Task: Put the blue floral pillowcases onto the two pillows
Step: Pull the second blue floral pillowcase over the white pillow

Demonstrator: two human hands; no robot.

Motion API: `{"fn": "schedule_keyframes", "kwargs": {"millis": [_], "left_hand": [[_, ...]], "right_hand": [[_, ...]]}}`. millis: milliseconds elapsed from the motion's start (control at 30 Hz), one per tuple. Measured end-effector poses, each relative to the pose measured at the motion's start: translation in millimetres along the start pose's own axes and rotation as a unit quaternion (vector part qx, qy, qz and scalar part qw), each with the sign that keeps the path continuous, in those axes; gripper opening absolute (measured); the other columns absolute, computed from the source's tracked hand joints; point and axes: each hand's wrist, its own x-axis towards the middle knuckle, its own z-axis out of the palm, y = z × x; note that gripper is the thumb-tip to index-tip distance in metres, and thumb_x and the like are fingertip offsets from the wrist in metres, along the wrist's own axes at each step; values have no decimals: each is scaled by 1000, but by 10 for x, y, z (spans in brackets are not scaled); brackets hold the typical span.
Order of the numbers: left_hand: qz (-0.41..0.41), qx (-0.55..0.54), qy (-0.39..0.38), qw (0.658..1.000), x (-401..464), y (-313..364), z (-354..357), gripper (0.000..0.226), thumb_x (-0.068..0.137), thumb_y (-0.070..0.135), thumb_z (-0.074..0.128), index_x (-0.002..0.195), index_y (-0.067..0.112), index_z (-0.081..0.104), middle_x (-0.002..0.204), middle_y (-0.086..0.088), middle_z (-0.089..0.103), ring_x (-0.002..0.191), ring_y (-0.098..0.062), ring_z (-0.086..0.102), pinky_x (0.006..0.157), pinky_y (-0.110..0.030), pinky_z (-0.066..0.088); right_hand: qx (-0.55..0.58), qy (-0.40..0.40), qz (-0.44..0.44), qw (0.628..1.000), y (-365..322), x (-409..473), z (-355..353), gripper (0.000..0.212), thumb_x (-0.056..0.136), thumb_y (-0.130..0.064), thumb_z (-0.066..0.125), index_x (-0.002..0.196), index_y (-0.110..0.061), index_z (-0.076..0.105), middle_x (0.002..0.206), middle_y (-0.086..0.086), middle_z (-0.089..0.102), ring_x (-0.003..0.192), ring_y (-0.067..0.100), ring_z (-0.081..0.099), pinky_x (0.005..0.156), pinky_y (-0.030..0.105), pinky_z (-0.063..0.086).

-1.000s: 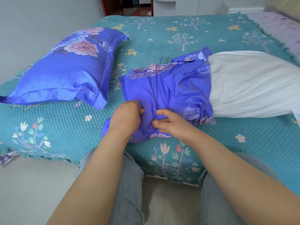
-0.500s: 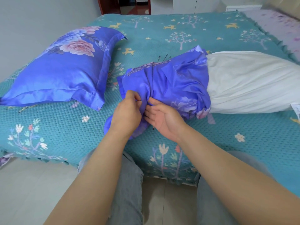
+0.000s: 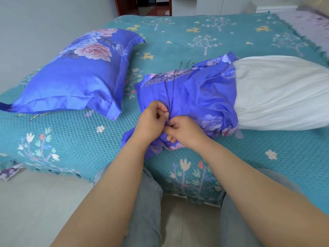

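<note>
One pillow [image 3: 76, 77] lies at the left of the bed, fully inside its blue floral pillowcase. The second blue floral pillowcase [image 3: 201, 97] is bunched over the left end of a bare white pillow [image 3: 281, 93], whose right part sticks out uncovered. My left hand [image 3: 151, 122] pinches a gathered fold at the near edge of this pillowcase. My right hand [image 3: 185, 131] grips the same bunched cloth right beside it, fingers curled into the fabric. The two hands touch each other near the bed's front edge.
A teal quilted bedspread [image 3: 195, 36] with trees and deer covers the bed. My knees in grey trousers [image 3: 146, 202] stand against the bed's front edge. A grey wall [image 3: 44, 24] runs on the left and a doorway [image 3: 142, 6] opens behind the bed.
Both hands have regripped the bunched cloth: my right hand, open palm-up half a second ago, now curls into the fabric. The pillowcase edge stays about where it was on the white pillow.
</note>
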Motion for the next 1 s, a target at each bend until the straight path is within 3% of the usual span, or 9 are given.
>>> {"fn": "schedule_keyframes", "kwargs": {"millis": [100,267,400,500,567,700,833,900,1000], "left_hand": [[-38,-108,4,993,2,8,-59,20,88,5,60,81,22,52,64,3,56,55,-3,53,62,-18,44],[-37,-177,61,982,17,34,-129,20,90,-1,51,85,19,51,72,2,62,64,-1,60,69,-14,46],[-73,14,150,986,122,-222,-256,11,88,23,61,87,19,51,88,1,62,85,-20,60,82,-28,46],[-123,56,102,986,140,-361,-331,28,88,33,62,103,10,56,108,-9,62,102,-24,59,87,-26,42],[-47,70,126,988,117,-274,-310,33,89,35,61,111,11,59,113,-6,62,106,-23,58,90,-27,42],[127,206,75,967,131,-71,-104,43,87,36,60,125,17,58,123,-5,58,112,-28,53,100,-36,39],[85,306,29,948,172,-16,21,36,84,29,66,119,22,63,115,-5,59,108,-30,52,90,-36,41],[65,293,71,951,196,47,-6,20,84,30,65,101,20,67,104,-6,62,100,-30,56,78,-36,43],[27,275,78,958,175,88,-11,13,88,28,60,92,16,63,100,-9,64,94,-31,58,74,-34,41]], "right_hand": [[-233,136,-32,962,-106,-40,6,34,84,-49,60,71,-17,56,72,-2,60,75,21,56,66,33,43],[-300,224,-150,915,-107,27,-55,30,87,-41,60,82,-12,65,87,10,59,89,32,55,75,38,39],[-77,240,-197,947,-9,110,-218,26,88,-20,60,67,-4,57,77,7,47,73,17,46,72,25,36],[229,187,-77,952,81,179,-340,29,92,-10,57,63,-13,55,83,5,52,72,6,47,73,18,36],[362,119,-7,925,128,186,-349,30,92,-12,56,63,-17,53,77,8,49,71,13,44,68,24,35],[245,27,21,969,108,94,-279,28,95,-13,54,67,-13,52,75,8,56,63,9,54,57,13,46],[-27,166,-32,985,127,69,-210,9,89,-24,62,92,-16,60,96,4,66,88,18,63,88,37,50],[-184,239,-87,949,90,39,-222,29,87,-35,63,109,-18,61,110,2,61,102,20,58,89,35,46],[-214,207,-102,949,48,13,-225,50,83,-49,63,122,-19,57,123,1,52,115,21,51,94,30,38]]}}
